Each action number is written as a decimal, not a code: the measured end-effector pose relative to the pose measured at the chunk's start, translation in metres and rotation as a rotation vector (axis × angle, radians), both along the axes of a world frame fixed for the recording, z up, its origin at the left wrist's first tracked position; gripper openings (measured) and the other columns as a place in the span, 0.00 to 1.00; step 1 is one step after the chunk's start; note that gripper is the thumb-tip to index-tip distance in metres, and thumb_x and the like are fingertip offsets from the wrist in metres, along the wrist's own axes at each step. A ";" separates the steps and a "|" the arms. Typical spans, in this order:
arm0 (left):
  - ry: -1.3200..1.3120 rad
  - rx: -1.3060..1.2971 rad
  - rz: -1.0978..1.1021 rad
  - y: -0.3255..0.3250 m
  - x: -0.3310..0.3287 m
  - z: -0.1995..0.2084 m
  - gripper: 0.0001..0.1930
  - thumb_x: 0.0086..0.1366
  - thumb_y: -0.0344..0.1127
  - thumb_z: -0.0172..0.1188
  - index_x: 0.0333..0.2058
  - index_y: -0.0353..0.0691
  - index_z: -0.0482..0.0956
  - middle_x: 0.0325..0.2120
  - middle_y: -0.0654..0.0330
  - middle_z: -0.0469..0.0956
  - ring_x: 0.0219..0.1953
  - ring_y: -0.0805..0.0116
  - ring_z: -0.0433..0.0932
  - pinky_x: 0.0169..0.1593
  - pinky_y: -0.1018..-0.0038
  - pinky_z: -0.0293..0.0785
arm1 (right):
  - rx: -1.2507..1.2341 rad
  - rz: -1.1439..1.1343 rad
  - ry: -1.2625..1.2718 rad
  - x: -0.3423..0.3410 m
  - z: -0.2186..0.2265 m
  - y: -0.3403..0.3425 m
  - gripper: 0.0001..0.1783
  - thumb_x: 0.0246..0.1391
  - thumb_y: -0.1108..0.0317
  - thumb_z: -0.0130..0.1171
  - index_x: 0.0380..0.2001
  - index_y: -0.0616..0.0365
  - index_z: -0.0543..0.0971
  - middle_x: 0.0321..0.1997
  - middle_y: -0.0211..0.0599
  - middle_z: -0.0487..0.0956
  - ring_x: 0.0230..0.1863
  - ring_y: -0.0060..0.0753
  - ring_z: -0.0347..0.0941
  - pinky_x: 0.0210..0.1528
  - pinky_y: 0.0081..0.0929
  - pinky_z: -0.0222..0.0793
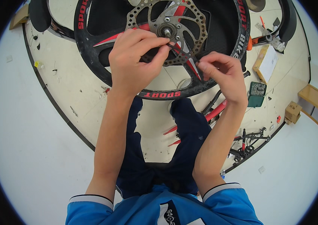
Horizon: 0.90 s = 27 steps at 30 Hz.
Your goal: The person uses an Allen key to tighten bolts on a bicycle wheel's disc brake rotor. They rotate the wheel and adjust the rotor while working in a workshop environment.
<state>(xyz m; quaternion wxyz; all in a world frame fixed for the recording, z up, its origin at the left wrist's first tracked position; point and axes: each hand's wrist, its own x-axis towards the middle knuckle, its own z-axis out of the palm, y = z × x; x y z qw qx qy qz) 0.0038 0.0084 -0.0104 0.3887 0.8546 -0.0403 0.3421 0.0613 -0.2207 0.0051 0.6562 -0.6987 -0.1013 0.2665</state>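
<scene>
A black bicycle wheel (102, 69) with red-and-white marked spokes lies flat in front of me. Bolted around its hub axle (167, 33) is a perforated metal brake disc (201, 28). My left hand (134, 56) is over the disc, thumb and forefinger pinched beside the axle on one end of a thin dark rod (181, 51). The rod slants down to the right, over a spoke. At its other end the fingers of my right hand (222, 73) are closed, near the wheel's right side. Its exact kind is too small to tell.
Below the wheel are my legs and a red bicycle frame (215, 111). To the right lie an open green case (257, 94), a white-topped box (266, 63), a cardboard box (292, 112) and black bike parts (247, 144). Small bits are scattered on the pale floor (63, 88).
</scene>
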 end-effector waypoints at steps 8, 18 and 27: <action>0.050 -0.317 -0.042 -0.003 -0.003 0.021 0.08 0.52 0.22 0.71 0.33 0.38 0.88 0.25 0.64 0.83 0.25 0.75 0.76 0.30 0.80 0.71 | 0.115 0.037 0.071 -0.014 0.011 0.032 0.05 0.56 0.77 0.69 0.34 0.68 0.83 0.25 0.30 0.82 0.24 0.16 0.74 0.26 0.16 0.68; -0.017 -0.353 -0.073 0.009 -0.001 0.014 0.08 0.56 0.20 0.65 0.35 0.36 0.87 0.26 0.62 0.82 0.25 0.76 0.76 0.28 0.84 0.69 | 0.170 -0.325 -0.225 -0.028 0.006 0.079 0.07 0.59 0.80 0.64 0.40 0.70 0.84 0.34 0.40 0.86 0.34 0.28 0.84 0.39 0.22 0.82; -0.097 -0.233 -0.220 0.008 -0.004 0.023 0.15 0.42 0.23 0.66 0.33 0.38 0.87 0.23 0.62 0.81 0.25 0.68 0.77 0.32 0.78 0.72 | -0.070 -0.295 -0.539 -0.030 -0.007 0.078 0.07 0.56 0.79 0.66 0.39 0.65 0.85 0.33 0.38 0.86 0.32 0.25 0.85 0.37 0.20 0.80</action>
